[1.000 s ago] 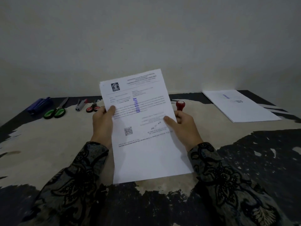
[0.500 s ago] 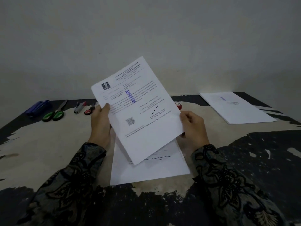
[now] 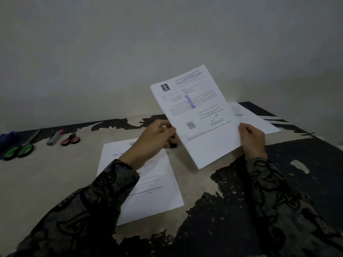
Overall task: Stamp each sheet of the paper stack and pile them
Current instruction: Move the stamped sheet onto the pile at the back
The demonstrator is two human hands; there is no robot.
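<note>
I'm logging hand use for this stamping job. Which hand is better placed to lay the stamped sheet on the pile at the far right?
Probably the right hand: it alone pinches the stamped sheet, beside the pile. The left hand is off it, over the stack.

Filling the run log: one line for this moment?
step: piling | right hand: holds stamped sheet, lifted | left hand: grip unclear | stack: on table | pile: far right

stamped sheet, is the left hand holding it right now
No, only the right hand grips the stamped sheet; the left hand is off its edge.
</note>
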